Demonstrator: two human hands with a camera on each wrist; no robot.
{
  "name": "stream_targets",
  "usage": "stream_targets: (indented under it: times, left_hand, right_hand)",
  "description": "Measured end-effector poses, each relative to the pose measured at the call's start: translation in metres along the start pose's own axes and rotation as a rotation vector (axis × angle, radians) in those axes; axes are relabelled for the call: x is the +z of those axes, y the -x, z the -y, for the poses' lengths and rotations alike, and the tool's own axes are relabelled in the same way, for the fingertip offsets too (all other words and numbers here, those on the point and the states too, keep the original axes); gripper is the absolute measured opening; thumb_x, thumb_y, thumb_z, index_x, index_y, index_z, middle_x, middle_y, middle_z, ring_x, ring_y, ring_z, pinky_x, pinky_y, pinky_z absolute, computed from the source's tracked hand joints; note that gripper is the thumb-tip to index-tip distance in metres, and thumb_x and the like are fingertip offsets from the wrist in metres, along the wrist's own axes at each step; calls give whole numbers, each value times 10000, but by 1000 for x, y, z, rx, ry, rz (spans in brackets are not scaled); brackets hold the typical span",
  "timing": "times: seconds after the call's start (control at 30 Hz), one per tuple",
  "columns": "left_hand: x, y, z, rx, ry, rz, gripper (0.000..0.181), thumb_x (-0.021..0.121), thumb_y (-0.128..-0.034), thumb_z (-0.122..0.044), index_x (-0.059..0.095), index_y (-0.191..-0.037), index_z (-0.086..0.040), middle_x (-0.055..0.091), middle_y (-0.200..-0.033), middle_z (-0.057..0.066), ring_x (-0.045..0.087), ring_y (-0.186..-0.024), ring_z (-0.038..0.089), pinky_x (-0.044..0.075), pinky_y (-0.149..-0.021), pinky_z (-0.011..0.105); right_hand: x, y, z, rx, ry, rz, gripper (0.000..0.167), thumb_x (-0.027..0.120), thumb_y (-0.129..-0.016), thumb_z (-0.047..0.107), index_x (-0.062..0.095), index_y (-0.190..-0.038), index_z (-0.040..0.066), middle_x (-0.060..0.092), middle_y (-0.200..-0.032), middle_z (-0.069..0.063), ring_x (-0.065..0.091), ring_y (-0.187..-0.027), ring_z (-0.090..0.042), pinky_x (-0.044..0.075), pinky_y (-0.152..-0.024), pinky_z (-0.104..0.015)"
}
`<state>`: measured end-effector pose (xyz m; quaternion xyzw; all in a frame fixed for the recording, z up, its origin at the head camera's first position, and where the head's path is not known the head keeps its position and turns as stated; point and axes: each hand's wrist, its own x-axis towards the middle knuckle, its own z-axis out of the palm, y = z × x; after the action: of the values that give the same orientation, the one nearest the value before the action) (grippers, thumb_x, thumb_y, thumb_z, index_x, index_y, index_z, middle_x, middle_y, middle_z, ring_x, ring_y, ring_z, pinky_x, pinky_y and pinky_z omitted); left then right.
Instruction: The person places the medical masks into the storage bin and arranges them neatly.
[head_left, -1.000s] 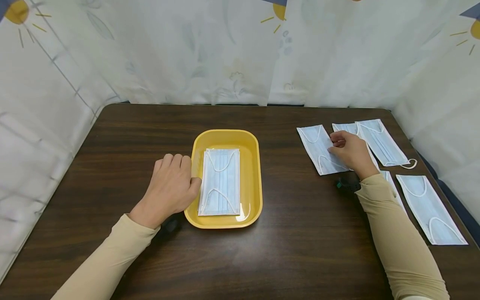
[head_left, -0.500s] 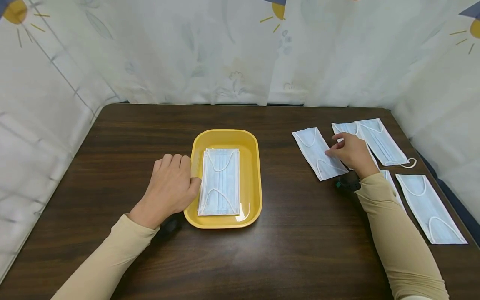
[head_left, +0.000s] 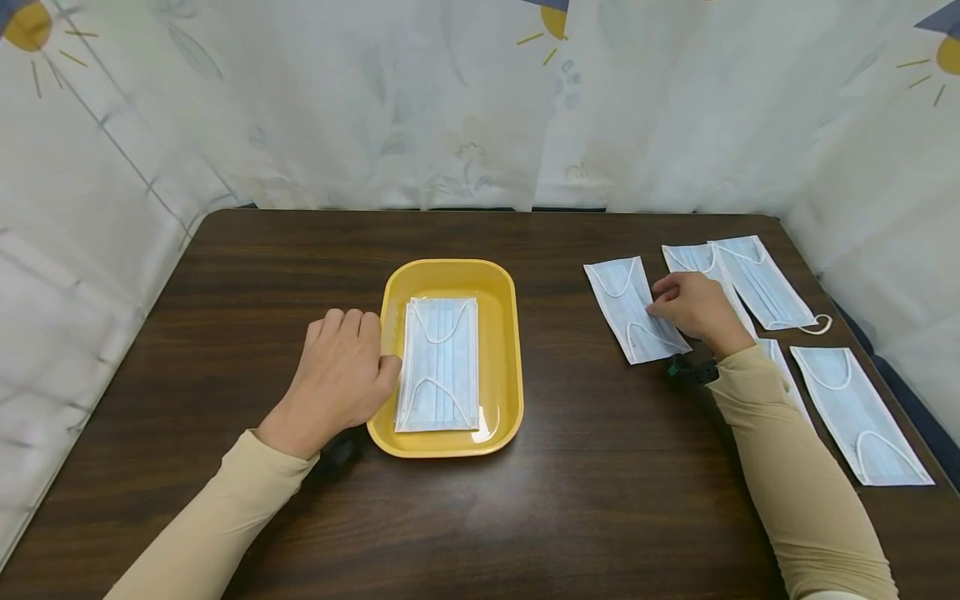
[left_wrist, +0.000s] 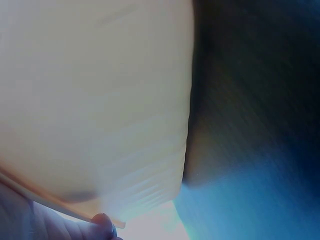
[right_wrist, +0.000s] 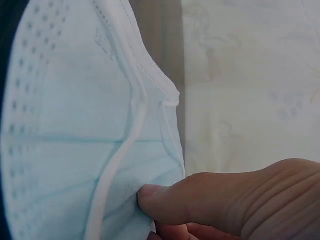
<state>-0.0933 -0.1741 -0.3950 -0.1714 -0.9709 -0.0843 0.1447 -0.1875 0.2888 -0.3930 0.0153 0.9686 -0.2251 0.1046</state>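
Observation:
A yellow tray (head_left: 501, 350) holds a neat stack of light blue masks (head_left: 442, 367). The left hand (head_left: 337, 375) grips the tray's left rim, thumb at the inner side; in the left wrist view the tray's underside (left_wrist: 95, 100) fills much of the picture, with fingertips (left_wrist: 102, 222) at its edge. To the right, the right hand (head_left: 697, 308) pinches the right edge of a tilted mask (head_left: 626, 308). Seen from the right wrist, the thumb (right_wrist: 170, 200) presses on the pleats of that mask (right_wrist: 75, 110); its other fingers are mostly hidden.
Several more masks lie at the table's right side: overlapping ones (head_left: 772, 283) at the back, a separate one (head_left: 862, 417) near the right edge, and one partly under the right sleeve. A white patterned curtain (head_left: 375, 108) stands behind the brown table (head_left: 300, 242).
The mask at the right hand has shifted slightly left and toward the near side, and its tilt has varied. The right hand has moved slightly left. The left hand and tray have stayed in place.

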Motion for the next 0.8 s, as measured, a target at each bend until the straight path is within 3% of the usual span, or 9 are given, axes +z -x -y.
stream_targets:
  times: [0.2, 0.47, 0.67, 0.8]
  left_hand:
    - [-1, 0, 0, -10, 4, 18, 177, 447, -860, -186, 416, -727, -73, 396, -693, 83, 352, -692, 280, 285, -658, 370]
    - [-1, -1, 0, -16, 0, 31, 176, 446, -860, -187, 417, -730, -72, 396, -693, 83, 352, -693, 281, 285, -661, 372]
    - [-1, -1, 0, -25, -2, 47, 185, 455, -866, -194, 429, -736, -66, 405, -698, 87, 357, -696, 284, 289, -659, 372]
    - [-2, -1, 0, -31, -1, 55, 183, 455, -867, -196, 433, -745, -61, 410, -705, 91, 362, -706, 288, 295, -665, 377]
  right_hand:
    - [3, 0, 3, -60, 6, -28, 414, 654, -881, 148, 649, -1244, -51, 694, -928, -152, 586, -800, -254, 425, -659, -308]
    - [4, -1, 1, -30, -60, 21, 638, 726, -896, 199, 505, -1445, -40, 644, -1286, -276, 590, -1157, -420, 482, -917, -515]
    - [4, -3, -2, -21, -128, 62, 624, 725, -900, 192, 507, -1429, -55, 664, -1073, -190, 610, -921, -272, 487, -779, -335]
    - [4, -3, -3, -37, -135, 73, 485, 670, -912, 196, 589, -1320, -52, 642, -973, -118, 573, -825, -200, 463, -711, -290]
